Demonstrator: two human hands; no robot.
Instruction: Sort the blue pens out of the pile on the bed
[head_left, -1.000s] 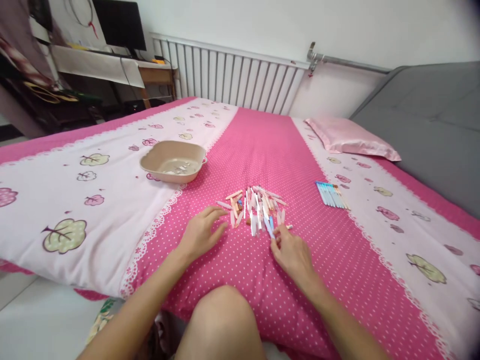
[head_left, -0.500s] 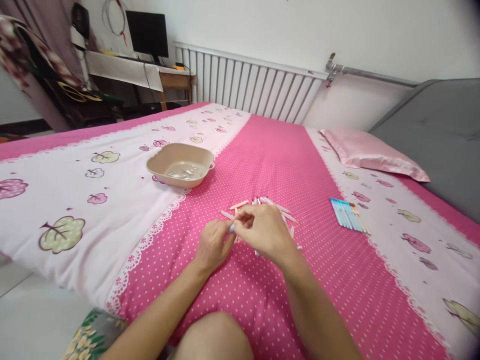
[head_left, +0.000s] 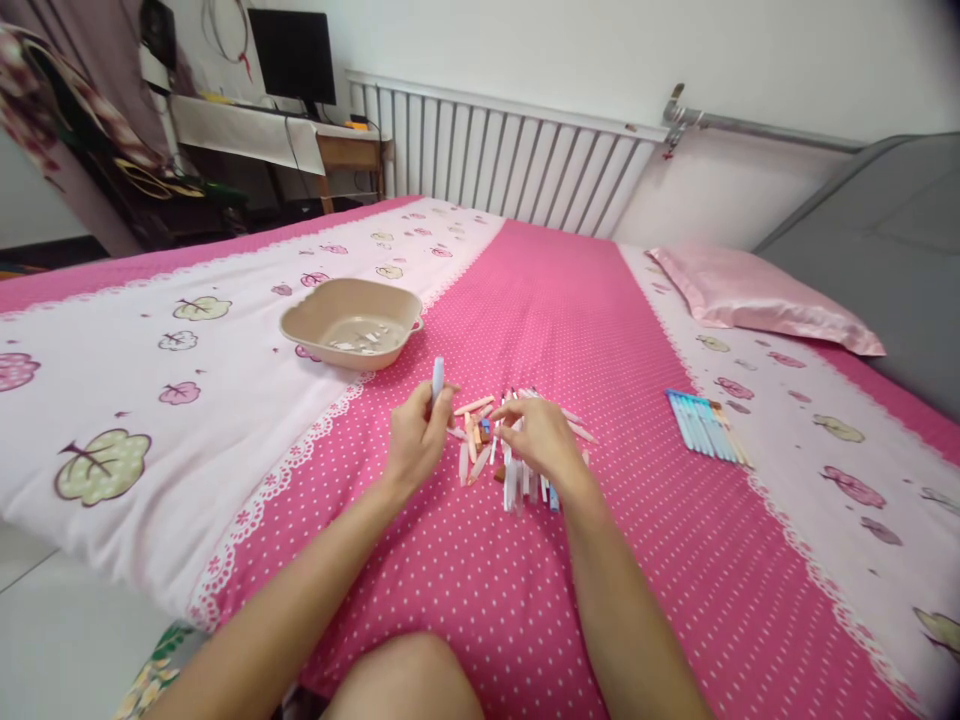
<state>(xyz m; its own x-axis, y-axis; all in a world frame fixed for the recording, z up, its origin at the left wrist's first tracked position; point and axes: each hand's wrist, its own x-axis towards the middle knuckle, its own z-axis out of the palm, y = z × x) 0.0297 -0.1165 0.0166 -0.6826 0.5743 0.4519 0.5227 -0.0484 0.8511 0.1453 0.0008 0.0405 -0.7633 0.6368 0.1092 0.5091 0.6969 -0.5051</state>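
My left hand (head_left: 418, 437) is closed around a pale blue pen barrel (head_left: 438, 376), which stands upright out of the top of the fist. To its right, my right hand (head_left: 541, 432) hovers over a pile of loose pen parts, thumb and forefinger curved and apart at a thin white stick (head_left: 493, 450). In the pile, peach and pink pen barrels (head_left: 472, 432) lie on the left, small blue and brown pieces (head_left: 484, 430) in the middle, and clear-white tubes (head_left: 517, 485) nearer me. Part of the pile is hidden under my right hand.
A beige basin (head_left: 352, 322) with small white pieces inside stands beyond my left hand. A row of blue and cream pens (head_left: 705, 428) lies at the right on the pink dotted bedspread (head_left: 555, 290). A pink pillow (head_left: 765, 300) is farther right.
My hands have come apart. The left has raised the pale blue barrel upright, while the right has moved right and opened over the pile, uncovering more of the parts.
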